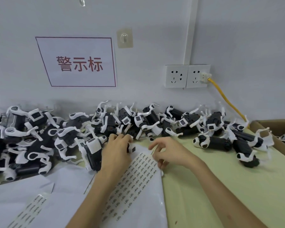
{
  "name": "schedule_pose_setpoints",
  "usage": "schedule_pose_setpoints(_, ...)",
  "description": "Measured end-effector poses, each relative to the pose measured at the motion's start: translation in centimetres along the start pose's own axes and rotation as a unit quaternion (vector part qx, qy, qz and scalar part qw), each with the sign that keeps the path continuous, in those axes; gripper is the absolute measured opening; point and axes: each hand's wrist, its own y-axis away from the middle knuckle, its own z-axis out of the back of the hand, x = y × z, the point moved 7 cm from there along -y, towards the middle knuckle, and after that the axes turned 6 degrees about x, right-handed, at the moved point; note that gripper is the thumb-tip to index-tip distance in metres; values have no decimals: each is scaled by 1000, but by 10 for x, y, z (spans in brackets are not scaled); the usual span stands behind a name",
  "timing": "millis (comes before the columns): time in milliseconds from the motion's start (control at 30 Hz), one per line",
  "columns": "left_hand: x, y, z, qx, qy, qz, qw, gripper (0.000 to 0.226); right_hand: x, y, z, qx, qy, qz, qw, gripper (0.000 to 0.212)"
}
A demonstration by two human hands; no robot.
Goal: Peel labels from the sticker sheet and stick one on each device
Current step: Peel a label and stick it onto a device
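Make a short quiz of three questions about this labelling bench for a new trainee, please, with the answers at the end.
1. True or false: a yellow cable is plugged into the right-side wall socket.
2. Which hand holds a device? A) left hand B) right hand C) neither
3. Fill in: the right hand is above the far end of the ______.
Key: 1 true; 2 A; 3 sticker sheet.
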Motion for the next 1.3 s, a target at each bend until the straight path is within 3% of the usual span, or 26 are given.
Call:
schedule_pose_setpoints(133,-5,-2,34,-99,213,-8,972,37,17,4,22,-118,-38,71,990,27)
schedule_pose_setpoints(267,-11,3,80,-170,455,-7,874,26,41,11,37,-175,-116,156,965,26)
schedule_pose_setpoints(367,-18,4,85,-101,615,-11,782,26,54,15,37,-148,-158,161,963,23)
schedule_pose_setpoints(500,-30,5,79,9,752,-27,659,30,66,21,26,4,-315,165,935,57)
schedule_pose_setpoints(567,-31,5,77,35,784,-25,619,28,80,30,23,43,-340,181,922,47)
schedule_pose_setpoints(633,-31,6,75,44,822,-26,567,25,91,36,24,34,-329,197,923,31)
schedule_pose_setpoints(700,-30,7,73,34,861,-8,507,28,96,39,28,5,-321,213,923,30)
schedule_pose_setpoints(800,-34,11,68,43,898,12,437,60,99,37,36,-73,-309,222,922,37)
schedule_pose_setpoints(900,-45,12,64,74,894,-8,441,78,104,44,41,-148,-278,248,916,38)
schedule_pose_setpoints(1100,-57,10,66,101,792,-45,601,79,123,59,33,-187,-131,304,925,53)
schedule_pose_setpoints(1167,-53,10,70,83,793,-42,603,78,129,60,26,-167,-98,313,930,63)
schedule_pose_setpoints(1300,-50,15,80,66,828,-36,555,75,137,63,19,-156,-52,327,931,62)
